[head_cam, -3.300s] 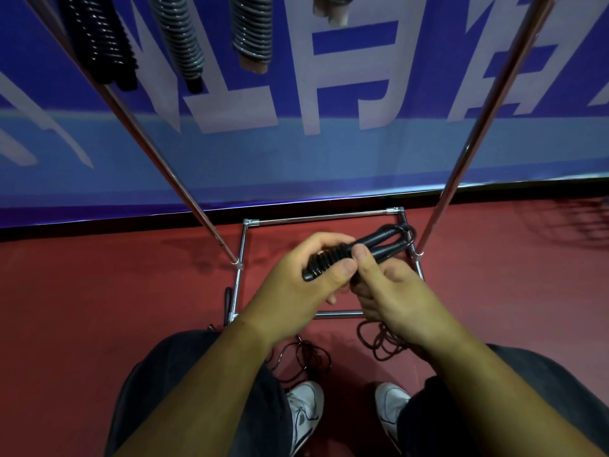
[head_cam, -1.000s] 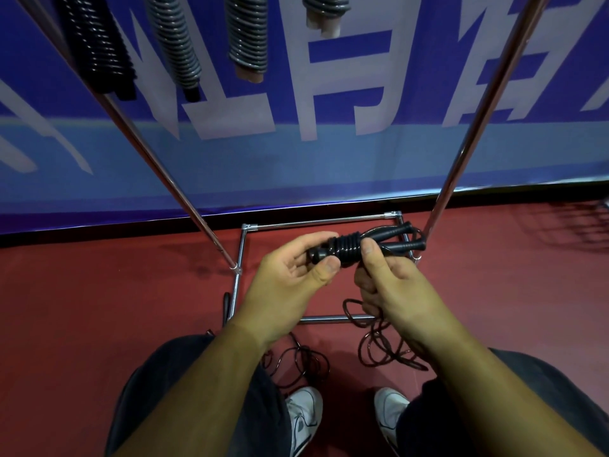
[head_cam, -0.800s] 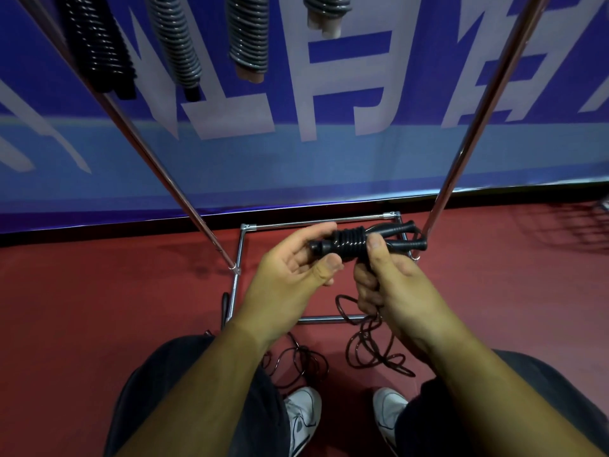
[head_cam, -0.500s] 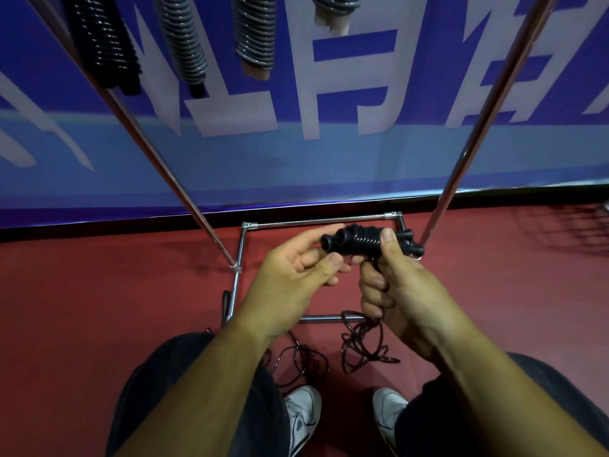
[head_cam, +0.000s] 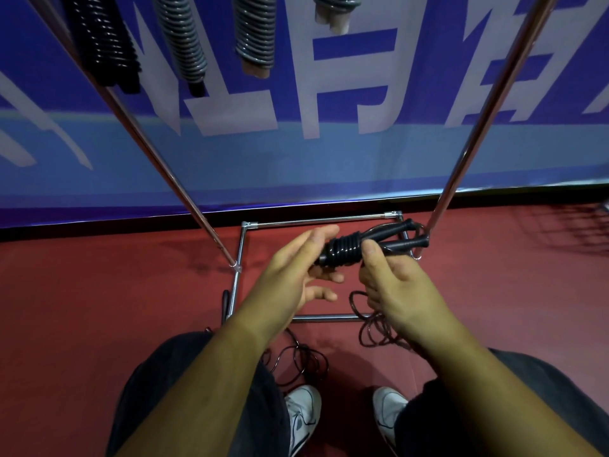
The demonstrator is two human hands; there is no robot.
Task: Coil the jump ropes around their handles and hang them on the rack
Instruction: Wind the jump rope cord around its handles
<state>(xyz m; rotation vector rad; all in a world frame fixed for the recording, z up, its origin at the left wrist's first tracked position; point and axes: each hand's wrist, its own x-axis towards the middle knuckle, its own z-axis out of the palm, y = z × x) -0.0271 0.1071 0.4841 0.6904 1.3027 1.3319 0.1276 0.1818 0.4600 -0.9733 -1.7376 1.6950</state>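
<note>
A black jump rope's two handles lie side by side, with a thick coil of black cord wound round their left end. My right hand grips the handles, thumb on top by the coil, and the loose cord trails from below it to the floor. My left hand is spread with fingers straight, its fingertips touching the coil's left end from behind and below. Several coiled ropes hang at the top from the chrome rack.
The rack's base frame lies on the red floor just beyond my hands, its two slanted poles rising left and right. Another loose black rope lies by my white shoes. A blue banner wall stands behind the rack.
More turns of cord have built up on the handles since the earliest frame. My left hand has loosened from a thumb-and-finger hold to spread fingers, and the handles have swung back flatter.
</note>
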